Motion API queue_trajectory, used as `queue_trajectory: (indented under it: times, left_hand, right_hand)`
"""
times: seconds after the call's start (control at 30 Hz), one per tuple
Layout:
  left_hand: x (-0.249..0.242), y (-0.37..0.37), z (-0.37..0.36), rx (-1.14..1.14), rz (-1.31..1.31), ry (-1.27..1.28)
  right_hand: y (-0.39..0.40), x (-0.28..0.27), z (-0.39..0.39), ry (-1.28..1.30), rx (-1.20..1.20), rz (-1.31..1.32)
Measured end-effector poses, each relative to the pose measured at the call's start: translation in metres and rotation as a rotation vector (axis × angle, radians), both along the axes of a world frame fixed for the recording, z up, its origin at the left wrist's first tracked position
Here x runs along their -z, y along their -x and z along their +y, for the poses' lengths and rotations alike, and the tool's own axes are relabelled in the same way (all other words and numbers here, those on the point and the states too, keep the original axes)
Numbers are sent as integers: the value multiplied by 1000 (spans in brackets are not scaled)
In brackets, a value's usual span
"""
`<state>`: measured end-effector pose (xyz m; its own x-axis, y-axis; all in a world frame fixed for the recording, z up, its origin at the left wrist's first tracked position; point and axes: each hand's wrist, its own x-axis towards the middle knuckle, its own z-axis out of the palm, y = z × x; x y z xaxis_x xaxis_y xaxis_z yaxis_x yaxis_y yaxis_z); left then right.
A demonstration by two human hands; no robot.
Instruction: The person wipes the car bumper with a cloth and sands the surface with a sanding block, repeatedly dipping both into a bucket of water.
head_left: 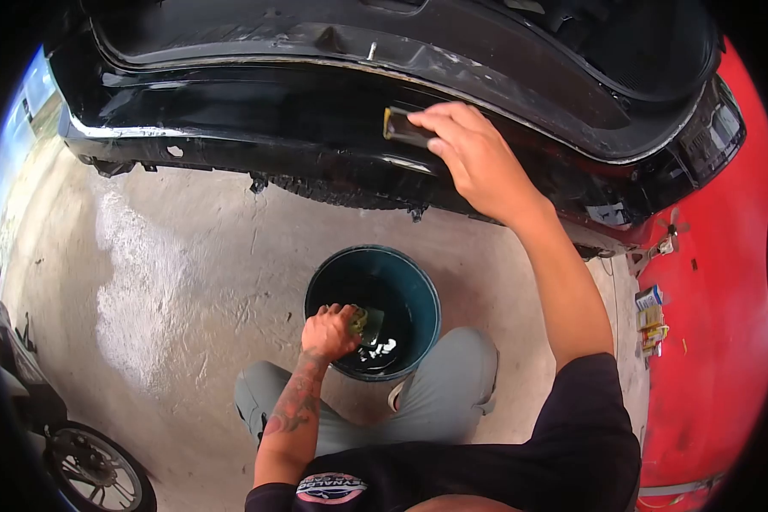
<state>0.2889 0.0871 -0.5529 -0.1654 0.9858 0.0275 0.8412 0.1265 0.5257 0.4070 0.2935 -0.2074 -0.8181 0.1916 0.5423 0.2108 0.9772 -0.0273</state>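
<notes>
My right hand (474, 154) is closed on a small dark block with a yellow edge (398, 126), perhaps a sanding block. The block is at the black painted rear panel (273, 119) of a car body; whether it touches cannot be told. My left hand (331, 331) is closed on a crumpled yellow-green cloth or sponge (359, 321), over the mouth of a dark teal bucket (435, 299). Dark water (382, 348) with bright reflections shows inside the bucket, which stands on the floor between my knees.
Above the panel is the car's open rear (572, 94). A motorcycle wheel (98, 469) stands at the lower left. Along the right is a red surface (725, 341), with small boxes or packets (650, 320) beside it. The concrete floor (196, 256) has a pale, wet-looking patch.
</notes>
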Motion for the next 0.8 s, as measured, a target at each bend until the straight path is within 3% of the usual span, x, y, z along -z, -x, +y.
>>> queue_trajectory:
  times: [0.5, 0.7, 0.8]
  left_hand:
    - [-2, 0, -1, -20, -47, 20]
    - [-1, 0, 1, -19, -20, 31]
    - [-3, 0, 0, -9, -39, 45]
  right_hand:
    - [57, 0, 11, -34, -2, 13]
    - [42, 1, -14, 53, -34, -22]
    - [68, 2, 3, -46, -68, 15]
